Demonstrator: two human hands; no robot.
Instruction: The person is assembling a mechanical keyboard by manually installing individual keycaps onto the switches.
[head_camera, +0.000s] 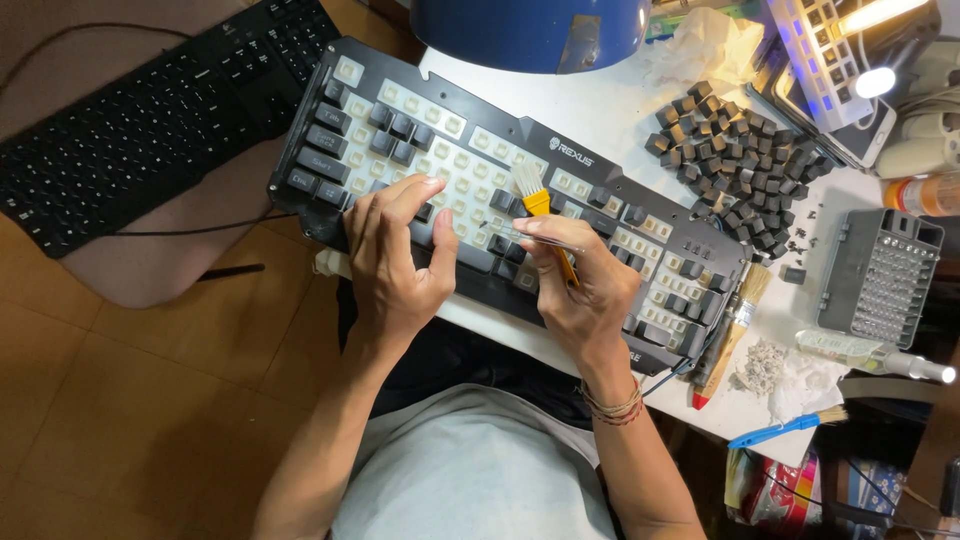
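Note:
A black keyboard (640, 205) lies tilted across a white table, with many keycaps off and pale switches showing. My left hand (395, 262) rests on its lower left part, fingers spread over the keys. My right hand (575, 285) grips a small brush with a yellow-orange handle (538, 203), its pale bristles on the switches near the middle. A thin clear strip also sits between the right hand's fingers. A pile of dark loose keycaps (735, 160) lies beyond the keyboard's right end.
A second black keyboard (150, 120) lies at upper left. A blue dome-shaped object (530, 30) stands at the top. On the right are a wooden-handled paintbrush (735, 325), a blue brush (790, 428), a grey perforated tray (880, 275), a dust clump (765, 365) and a bright lamp (875, 80).

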